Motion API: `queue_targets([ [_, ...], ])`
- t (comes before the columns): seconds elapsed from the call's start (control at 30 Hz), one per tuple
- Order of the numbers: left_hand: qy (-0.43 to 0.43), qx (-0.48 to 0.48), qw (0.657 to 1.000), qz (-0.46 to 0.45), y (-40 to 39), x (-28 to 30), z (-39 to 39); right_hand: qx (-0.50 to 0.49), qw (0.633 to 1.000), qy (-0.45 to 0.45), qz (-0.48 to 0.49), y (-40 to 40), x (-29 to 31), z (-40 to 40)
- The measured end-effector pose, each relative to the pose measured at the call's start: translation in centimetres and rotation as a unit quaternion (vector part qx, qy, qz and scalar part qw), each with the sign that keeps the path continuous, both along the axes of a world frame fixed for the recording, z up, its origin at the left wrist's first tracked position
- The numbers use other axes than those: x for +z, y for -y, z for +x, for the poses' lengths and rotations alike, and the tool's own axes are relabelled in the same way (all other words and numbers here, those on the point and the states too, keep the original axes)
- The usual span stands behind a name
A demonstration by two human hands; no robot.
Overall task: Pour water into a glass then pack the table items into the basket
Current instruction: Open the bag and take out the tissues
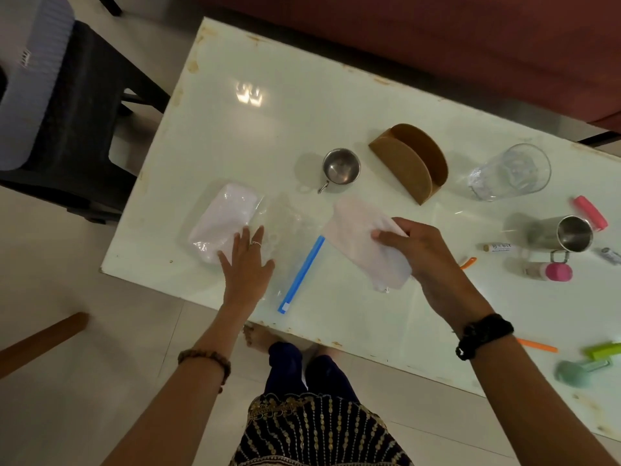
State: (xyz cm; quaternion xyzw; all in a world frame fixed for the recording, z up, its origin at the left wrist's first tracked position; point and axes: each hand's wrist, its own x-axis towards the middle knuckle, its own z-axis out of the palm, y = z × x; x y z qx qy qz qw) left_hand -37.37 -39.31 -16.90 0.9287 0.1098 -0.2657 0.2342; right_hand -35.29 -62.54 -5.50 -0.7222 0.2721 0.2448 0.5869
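Clearly packing has barely begun: the left hand [247, 260] presses flat, fingers spread, on the zip bag [235, 227] at nine o'clock; the right hand [416, 250] pinches a white packet [363, 237]; the glass [510, 173], at two o'clock, awaits packing; no basket shows.

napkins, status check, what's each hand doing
Left hand flat on zip bag. Right hand holds loose napkins above table. Nothing in the way.

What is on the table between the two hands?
In the head view, a blue zip strip on a clear plastic bag lies between the left hand and right hand.
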Motion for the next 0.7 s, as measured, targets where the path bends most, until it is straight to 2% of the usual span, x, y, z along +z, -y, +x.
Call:
queue_targets([
  [0.07, 0.055, 0.099, 0.985, -0.127, 1.8, 1.3, -0.2, -0.04, 0.995, -0.004, 0.089, -0.3, 0.8, 0.2],
  [0.1, 0.065, 0.17, 0.961, -0.208, 2.9, 2.3, -0.3, -0.06, 0.987, -0.011, 0.146, -0.4, 1.0, 0.2],
  [0.13, 0.049, 0.242, 0.924, -0.292, 4.0, 3.4, -0.2, -0.076, 0.976, -0.017, 0.201, -0.6, 1.0, 0.2],
  [0.2, -0.034, 0.363, 0.807, -0.464, 6.2, 5.4, 0.3, -0.083, 0.963, -0.019, 0.256, -1.2, 0.8, 0.1],
  [0.27, -0.093, 0.423, 0.681, -0.591, 7.8, 6.8, 0.9, -0.057, 0.978, -0.013, 0.2, -1.9, 0.2, -0.4],
  [0.3, -0.1, 0.432, 0.636, -0.632, 8.2, 7.4, 1.3, -0.028, 0.991, -0.002, 0.127, -2.2, -0.1, -0.7],
  [0.37, -0.108, 0.432, 0.572, -0.688, 8.8, 8.1, 2.0, 0.044, 0.997, 0.053, -0.029, -2.7, -0.7, -1.2],
  [0.4, -0.112, 0.43, 0.557, -0.702, 8.9, 8.3, 2.4, 0.067, 0.991, 0.089, -0.08, -3.0, -0.7, -1.4],
  [0.47, -0.123, 0.422, 0.559, -0.703, 9.0, 8.9, 3.0, 0.087, 0.976, 0.161, -0.121, -3.3, -0.7, -1.7],
  [0.53, -0.119, 0.427, 0.587, -0.678, 9.2, 9.3, 3.3, 0.116, 0.959, 0.216, -0.144, -3.6, -0.4, -1.8],
  [0.6, -0.085, 0.433, 0.616, -0.652, 9.3, 9.6, 3.4, 0.114, 0.962, 0.226, -0.106, -4.0, 0.1, -1.8],
  [0.63, -0.066, 0.429, 0.638, -0.636, 9.3, 9.8, 3.3, 0.092, 0.972, 0.208, -0.063, -4.3, 0.5, -1.8],
  [0.7, -0.022, 0.409, 0.714, -0.567, 9.3, 10.4, 3.1, 0.054, 0.984, 0.169, -0.005, -4.8, 1.0, -1.8],
])
